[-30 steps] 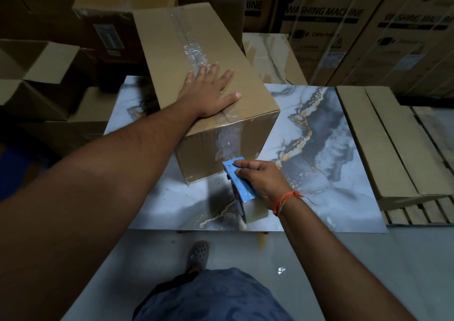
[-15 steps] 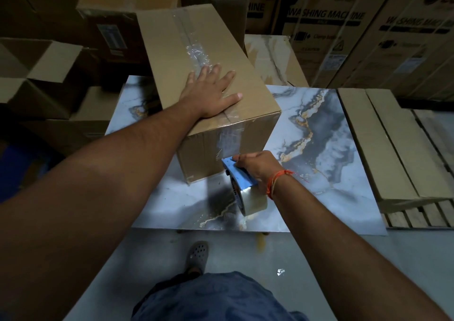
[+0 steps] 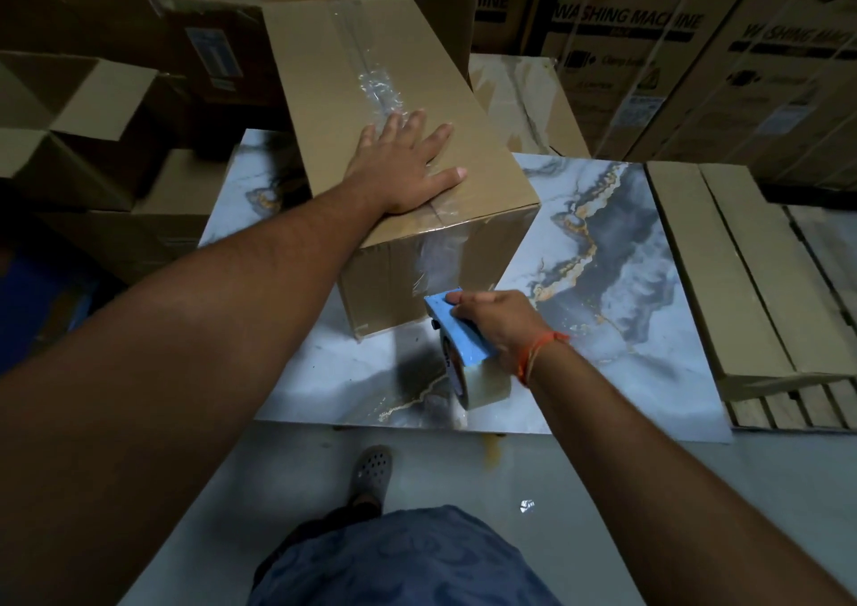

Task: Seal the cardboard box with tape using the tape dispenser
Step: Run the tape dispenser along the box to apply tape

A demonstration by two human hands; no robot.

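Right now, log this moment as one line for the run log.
left hand flat on cardboard box | right hand grips tape dispenser at near face | tape runs over edge

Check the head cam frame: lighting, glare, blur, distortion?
Head view: dim and uneven, corners and left forearm falling into shadow; marble-patterned tabletop is the brightest area. Glare on the clear tape running down the cardboard box end face and on its wrinkled patch on top. Wide-angle bend at the edges. Left hand, right hand and blue tape dispenser reasonably sharp; left-edge open boxes look soft.
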